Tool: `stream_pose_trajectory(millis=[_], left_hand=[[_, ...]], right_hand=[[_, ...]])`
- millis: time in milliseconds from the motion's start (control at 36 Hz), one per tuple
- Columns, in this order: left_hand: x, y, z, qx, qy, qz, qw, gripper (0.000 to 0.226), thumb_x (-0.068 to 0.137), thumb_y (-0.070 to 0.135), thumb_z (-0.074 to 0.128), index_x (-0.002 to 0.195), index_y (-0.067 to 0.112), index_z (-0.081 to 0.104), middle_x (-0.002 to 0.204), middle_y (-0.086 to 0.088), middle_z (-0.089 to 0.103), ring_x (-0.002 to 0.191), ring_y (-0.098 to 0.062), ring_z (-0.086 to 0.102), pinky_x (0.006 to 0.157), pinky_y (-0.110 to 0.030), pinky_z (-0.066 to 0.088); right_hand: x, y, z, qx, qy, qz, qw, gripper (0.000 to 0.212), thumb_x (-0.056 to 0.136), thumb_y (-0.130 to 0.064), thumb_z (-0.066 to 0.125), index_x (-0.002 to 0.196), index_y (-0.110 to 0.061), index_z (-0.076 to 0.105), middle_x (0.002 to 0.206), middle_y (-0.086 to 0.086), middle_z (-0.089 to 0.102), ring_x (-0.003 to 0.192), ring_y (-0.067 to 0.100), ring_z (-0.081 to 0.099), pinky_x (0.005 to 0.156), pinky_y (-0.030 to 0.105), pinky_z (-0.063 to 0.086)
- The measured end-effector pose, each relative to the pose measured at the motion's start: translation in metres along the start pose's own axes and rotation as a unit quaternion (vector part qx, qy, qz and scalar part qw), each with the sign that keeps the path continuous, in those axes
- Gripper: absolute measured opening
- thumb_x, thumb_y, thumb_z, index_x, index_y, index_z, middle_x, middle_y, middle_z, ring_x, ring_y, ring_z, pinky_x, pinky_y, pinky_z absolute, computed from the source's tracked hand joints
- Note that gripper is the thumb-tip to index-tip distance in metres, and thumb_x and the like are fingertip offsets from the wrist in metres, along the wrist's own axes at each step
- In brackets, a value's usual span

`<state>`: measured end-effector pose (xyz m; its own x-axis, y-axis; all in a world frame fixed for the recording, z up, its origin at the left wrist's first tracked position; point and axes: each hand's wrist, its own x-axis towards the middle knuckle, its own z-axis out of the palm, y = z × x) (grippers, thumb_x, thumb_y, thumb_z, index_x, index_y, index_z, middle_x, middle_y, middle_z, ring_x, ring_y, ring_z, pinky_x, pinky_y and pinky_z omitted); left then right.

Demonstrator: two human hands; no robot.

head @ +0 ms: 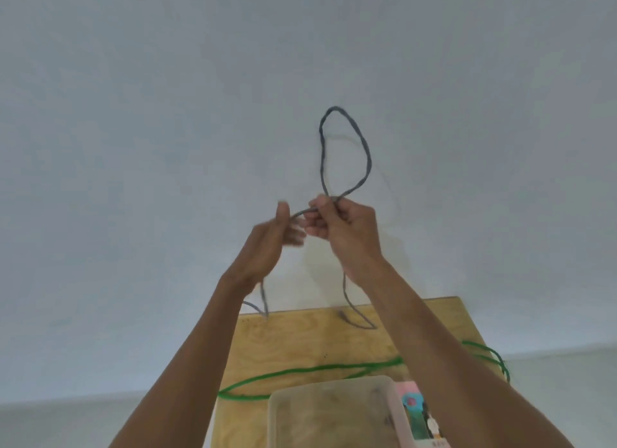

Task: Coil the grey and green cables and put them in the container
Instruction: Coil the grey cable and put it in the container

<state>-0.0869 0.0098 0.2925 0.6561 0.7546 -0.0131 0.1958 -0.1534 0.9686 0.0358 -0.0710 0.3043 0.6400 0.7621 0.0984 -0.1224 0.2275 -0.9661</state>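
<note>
I hold the grey cable [366,153] up in front of a pale wall. It forms one tall loop above my right hand [344,229], which pinches the loop's crossing. My left hand [272,237], blurred, has its fingers curled around the cable just left of that. Two grey strands hang down from my hands to the wooden table [300,340]. The green cable [310,370] lies uncoiled across the table and loops off its right edge. A translucent plastic container [334,411] stands at the table's near edge with nothing visible inside.
A pink and teal printed card or packet [414,411] lies to the right of the container. The small table stands against the pale wall, with light floor on both sides.
</note>
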Motion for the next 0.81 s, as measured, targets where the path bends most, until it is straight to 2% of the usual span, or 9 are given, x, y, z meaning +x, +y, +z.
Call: stream_pose_trajectory(millis=[111, 194, 306, 361, 472, 528, 583, 694, 806], left_hand=[[-0.024, -0.053, 0.001, 0.010, -0.060, -0.023, 0.998, 0.057, 0.095, 0.051, 0.054, 0.080, -0.002, 0.069, 0.071, -0.018, 0.072, 0.071, -0.014, 0.067, 0.083, -0.032, 0.047], [-0.029, -0.073, 0.001, 0.056, -0.042, -0.009, 0.997, 0.046, 0.098, 0.033, 0.060, 0.070, -0.004, 0.063, 0.061, -0.009, 0.066, 0.070, -0.007, 0.064, 0.083, -0.029, 0.046], [-0.029, -0.093, -0.005, 0.116, -0.013, -0.031, 0.993, 0.042, 0.092, 0.050, 0.061, 0.064, 0.020, 0.065, 0.061, -0.005, 0.065, 0.071, -0.025, 0.065, 0.078, -0.045, 0.052], [-0.031, -0.097, -0.005, 0.113, -0.009, -0.059, 0.992, 0.042, 0.087, 0.056, 0.059, 0.064, 0.022, 0.067, 0.053, -0.002, 0.057, 0.057, -0.026, 0.055, 0.070, -0.049, 0.053], [-0.026, -0.082, 0.010, 0.024, 0.035, -0.103, 0.994, 0.033, 0.098, 0.027, 0.061, 0.074, 0.007, 0.070, 0.056, -0.003, 0.034, 0.052, -0.019, 0.037, 0.063, -0.047, 0.060], [-0.020, -0.066, 0.019, 0.029, 0.050, -0.105, 0.993, 0.034, 0.098, 0.031, 0.062, 0.076, 0.005, 0.070, 0.054, -0.003, 0.032, 0.048, -0.019, 0.032, 0.048, -0.034, 0.046], [-0.012, -0.053, 0.026, 0.068, 0.071, -0.101, 0.990, 0.036, 0.096, 0.033, 0.065, 0.072, 0.006, 0.070, 0.047, 0.004, 0.033, 0.043, -0.015, 0.028, 0.047, -0.027, 0.028], [0.004, -0.036, 0.028, 0.177, 0.115, -0.128, 0.969, 0.027, 0.087, 0.022, 0.066, 0.072, 0.000, 0.072, 0.039, 0.010, 0.044, 0.041, -0.011, 0.038, 0.047, -0.024, 0.031], [0.013, -0.029, 0.026, 0.250, 0.184, -0.185, 0.932, 0.028, 0.076, 0.023, 0.060, 0.065, -0.003, 0.058, 0.058, -0.006, 0.055, 0.053, -0.022, 0.051, 0.051, -0.024, 0.036]], right_hand=[[0.023, -0.020, -0.011, 0.037, 0.010, 0.022, 0.999, 0.024, 0.098, -0.017, 0.059, 0.093, 0.003, 0.070, 0.078, 0.015, 0.073, 0.074, 0.024, 0.074, 0.072, 0.028, 0.059], [0.038, -0.029, -0.027, 0.066, 0.031, 0.045, 0.996, 0.024, 0.099, -0.017, 0.058, 0.089, 0.002, 0.069, 0.077, 0.014, 0.072, 0.075, 0.024, 0.073, 0.071, 0.026, 0.059], [0.051, -0.042, -0.055, 0.161, 0.087, 0.092, 0.979, 0.022, 0.098, -0.013, 0.059, 0.087, 0.005, 0.066, 0.073, 0.014, 0.069, 0.068, 0.021, 0.073, 0.071, 0.027, 0.061], [0.057, -0.042, -0.069, 0.162, 0.125, 0.117, 0.972, 0.021, 0.098, -0.012, 0.059, 0.087, 0.005, 0.064, 0.074, 0.015, 0.068, 0.062, 0.019, 0.072, 0.070, 0.027, 0.062], [0.057, -0.018, -0.089, 0.001, 0.110, 0.212, 0.971, 0.032, 0.100, -0.021, 0.057, 0.088, 0.008, 0.062, 0.072, 0.020, 0.067, 0.054, 0.022, 0.071, 0.057, 0.028, 0.061], [0.050, -0.001, -0.095, -0.102, 0.065, 0.266, 0.956, 0.046, 0.101, -0.031, 0.053, 0.092, 0.013, 0.062, 0.072, 0.024, 0.068, 0.055, 0.027, 0.071, 0.055, 0.031, 0.062], [0.042, 0.012, -0.097, -0.208, 0.012, 0.294, 0.933, 0.053, 0.101, -0.035, 0.052, 0.094, 0.017, 0.063, 0.075, 0.029, 0.070, 0.055, 0.030, 0.070, 0.060, 0.037, 0.063], [0.030, 0.019, -0.097, -0.382, -0.074, 0.276, 0.879, 0.038, 0.098, -0.021, 0.051, 0.087, 0.012, 0.067, 0.070, 0.023, 0.073, 0.066, 0.036, 0.075, 0.068, 0.044, 0.062], [0.028, 0.003, -0.099, -0.499, -0.128, 0.207, 0.832, 0.022, 0.089, -0.012, 0.050, 0.088, 0.005, 0.064, 0.074, 0.020, 0.073, 0.064, 0.031, 0.074, 0.063, 0.039, 0.061]])
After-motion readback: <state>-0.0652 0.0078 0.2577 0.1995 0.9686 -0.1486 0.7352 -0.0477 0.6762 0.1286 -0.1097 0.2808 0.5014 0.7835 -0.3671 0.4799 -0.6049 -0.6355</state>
